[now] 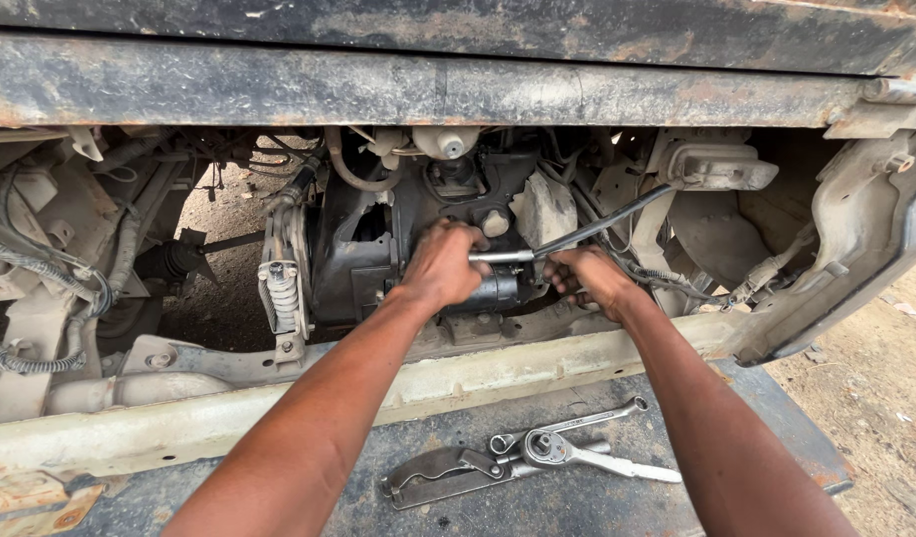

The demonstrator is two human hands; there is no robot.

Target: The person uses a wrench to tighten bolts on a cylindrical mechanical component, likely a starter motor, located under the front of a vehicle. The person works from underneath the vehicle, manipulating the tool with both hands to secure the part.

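The left hand [444, 264] is closed around a shiny metal bar [501, 257]. The right hand [589, 275] grips its other end. The bar lies level above a dark engine part [493, 290].

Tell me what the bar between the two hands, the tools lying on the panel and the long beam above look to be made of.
Bar: bright bare metal, probably steel; it shines silver between the left hand and right hand.
Tools: polished or plated metal, glinting grey.
Beam: heavy metal, likely steel; dark, flaking, with rust-brown patches.
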